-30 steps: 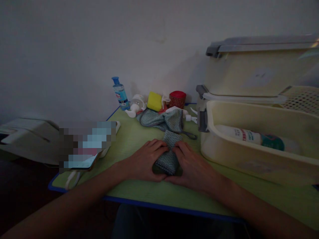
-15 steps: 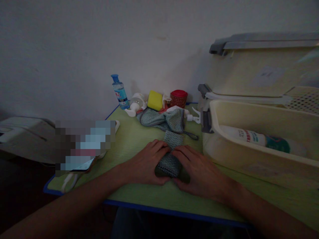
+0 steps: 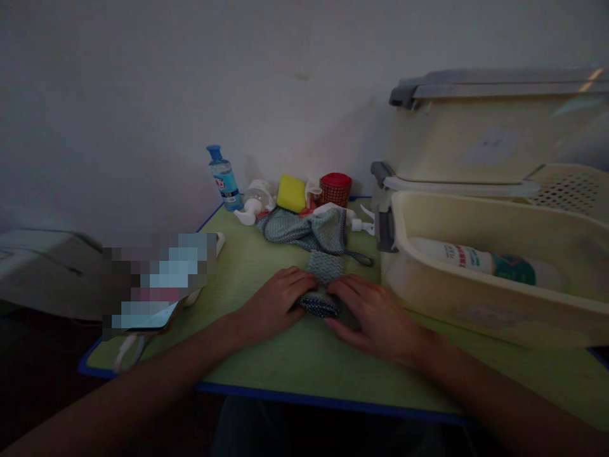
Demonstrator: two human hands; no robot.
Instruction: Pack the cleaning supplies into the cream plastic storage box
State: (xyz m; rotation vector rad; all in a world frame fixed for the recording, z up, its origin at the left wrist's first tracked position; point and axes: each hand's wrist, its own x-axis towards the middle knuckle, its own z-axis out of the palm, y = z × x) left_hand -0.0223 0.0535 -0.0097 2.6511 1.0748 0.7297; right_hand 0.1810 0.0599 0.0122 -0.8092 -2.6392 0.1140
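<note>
Left hand (image 3: pixel 280 301): fingers bent over the left side of the folded cloth (image 3: pixel 326 265), thumb tucked in at its near left corner; I read it as pinching that corner.
Right hand (image 3: pixel 380 317): fingertips on the cloth's right side, thumb spread from the fingers with its tip at the near end; I cannot tell whether the thumb presses.
Gap between hands: narrow, filled by the cloth.
Folded cloth: grey-green, textured, flat on the green table (image 3: pixel 280 368); far end uncovered, near end thick with a dark checked trim (image 3: pixel 320 307) facing me.
Second cloth (image 3: pixel 304 231): crumpled beyond the hands, similar weave, dark-edged, loop trailing right.
Back row: blue bottle (image 3: pixel 224 184) upright, clear pump bottle (image 3: pixel 261 193) tilted, yellow sponge (image 3: pixel 291 193), red-lidded container (image 3: pixel 335 190).
Right side: cream bin (image 3: pixel 476 311), a white bottle (image 3: pixel 469 257) lying inside.
Left side: phone (image 3: pixel 164 316), screen mostly pixelated.
</note>
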